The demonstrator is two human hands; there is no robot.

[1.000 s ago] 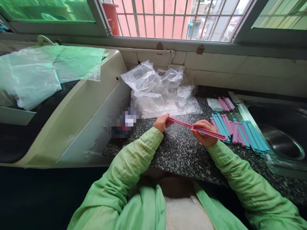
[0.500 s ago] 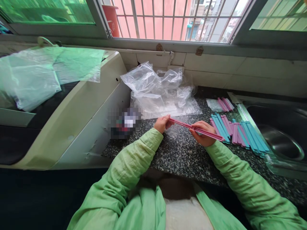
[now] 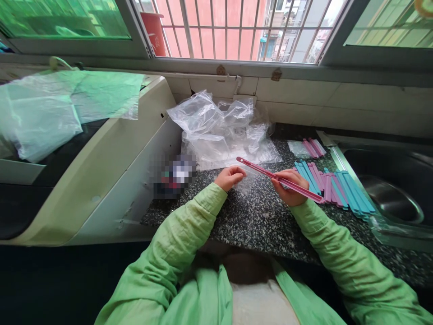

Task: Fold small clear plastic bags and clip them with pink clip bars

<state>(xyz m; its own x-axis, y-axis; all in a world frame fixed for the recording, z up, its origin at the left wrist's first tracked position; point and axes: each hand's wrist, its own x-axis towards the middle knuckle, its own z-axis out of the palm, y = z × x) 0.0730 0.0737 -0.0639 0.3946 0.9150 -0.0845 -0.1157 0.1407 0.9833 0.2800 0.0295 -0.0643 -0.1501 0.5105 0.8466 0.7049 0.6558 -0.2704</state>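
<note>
My right hand grips a long pink bag sealing clip near its middle. The strip slants across the counter, its free end up and to the left, the other end past my wrist. Close to that free end, apart from it, is my left hand with its fingers curled together; what they hold, if anything, is hidden. A small piece of clear plastic shows beside those fingers. Right of my right hand, several turquoise clips and pink clips lie side by side on the speckled counter.
Crumpled clear bags are heaped against the tiled wall. More pink clips lie near the metal sink at right. A large cream machine with plastic sheets on it stands at left, a blurred object beside it.
My left hand has let go of the pink clip's upper end, which now stands free and slightly higher. My right hand still holds the clip. The view has shifted slightly.
</note>
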